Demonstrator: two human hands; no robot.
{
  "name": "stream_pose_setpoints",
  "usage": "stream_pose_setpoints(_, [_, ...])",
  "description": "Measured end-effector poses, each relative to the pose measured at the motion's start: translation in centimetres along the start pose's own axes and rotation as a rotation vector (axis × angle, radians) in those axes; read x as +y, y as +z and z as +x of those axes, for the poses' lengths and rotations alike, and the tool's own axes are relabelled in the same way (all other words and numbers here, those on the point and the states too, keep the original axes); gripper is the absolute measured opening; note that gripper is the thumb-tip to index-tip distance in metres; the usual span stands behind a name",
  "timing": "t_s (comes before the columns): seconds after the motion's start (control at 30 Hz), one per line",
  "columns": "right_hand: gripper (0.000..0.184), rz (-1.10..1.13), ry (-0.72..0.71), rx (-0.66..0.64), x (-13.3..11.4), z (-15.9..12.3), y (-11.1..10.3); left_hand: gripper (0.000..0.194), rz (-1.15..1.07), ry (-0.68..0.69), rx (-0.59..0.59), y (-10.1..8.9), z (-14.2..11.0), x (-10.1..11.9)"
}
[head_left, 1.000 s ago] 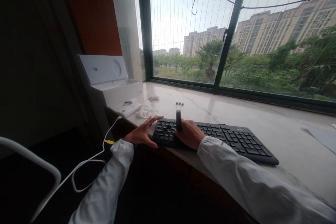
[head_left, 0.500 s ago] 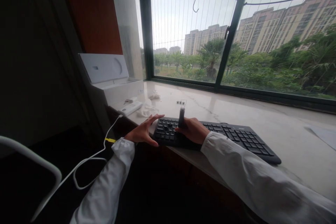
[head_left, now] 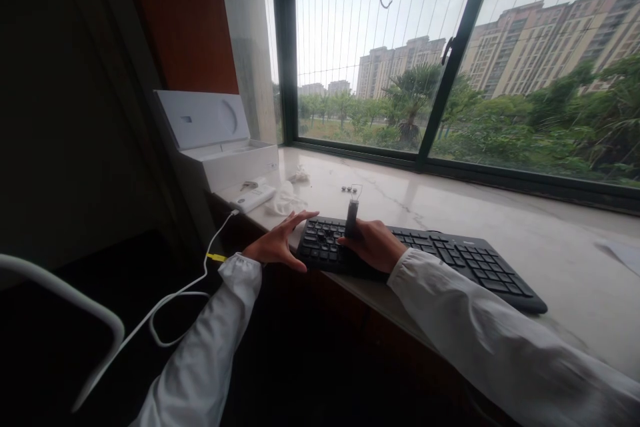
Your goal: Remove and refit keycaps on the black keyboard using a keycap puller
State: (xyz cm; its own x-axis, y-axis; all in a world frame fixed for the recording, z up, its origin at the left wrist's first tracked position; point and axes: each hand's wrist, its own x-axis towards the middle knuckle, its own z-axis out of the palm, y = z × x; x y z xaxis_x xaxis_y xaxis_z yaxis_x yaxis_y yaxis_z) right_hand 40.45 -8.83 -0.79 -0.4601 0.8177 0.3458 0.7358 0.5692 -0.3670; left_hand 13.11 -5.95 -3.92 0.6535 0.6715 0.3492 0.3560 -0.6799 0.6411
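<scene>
A black keyboard (head_left: 480,267) lies along the front edge of the pale sill. My left hand (head_left: 277,245) is spread at its left end, thumb near the front corner and index finger by the back edge. My right hand (head_left: 375,243) is closed around the black handle of a wire keycap puller (head_left: 351,219), held upright over the left part of the keys. Its wire loops point up, away from the keyboard. Some keycaps are off near the left, leaving dark gaps. Small keycaps (head_left: 349,189) sit in a row behind the keyboard.
An open white box (head_left: 235,163) stands at the back left. Before it lie a white power bank (head_left: 255,199) with a white cable (head_left: 205,273) and crumpled clear plastic (head_left: 287,200). Paper (head_left: 620,253) lies at right. A barred window is behind.
The view has shifted slightly, so the scene sits a little to the right and higher. Both hands keep nearly the same places on the keyboard, and the puller remains in my right hand.
</scene>
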Motion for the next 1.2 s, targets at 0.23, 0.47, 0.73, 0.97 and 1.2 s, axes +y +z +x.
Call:
stream_pose_setpoints(0.23, [0.025,0.005,0.021,0.001,0.14,-0.04,-0.18,0.116,0.004,-0.025,-0.018,-0.06,-0.06,-0.38])
stream_pose_setpoints(0.47, [0.024,-0.004,-0.023,0.002,0.11,-0.01,-0.23,0.117,0.013,-0.058,-0.016,0.01,-0.07,-0.35])
stream_pose_setpoints(0.73, [0.025,0.022,-0.039,-0.016,0.26,0.00,-0.35,0.117,0.009,-0.046,-0.011,0.02,-0.19,-0.43])
stream_pose_setpoints(0.97, [0.026,0.036,-0.045,-0.002,0.66,0.10,-0.19,0.118,0.018,-0.054,-0.029,-0.09,-0.05,-0.23])
stream_pose_setpoints(1.2, [0.022,0.031,-0.056,-0.016,0.80,0.06,-0.07,0.117,0.009,-0.028,-0.016,-0.04,0.04,-0.12])
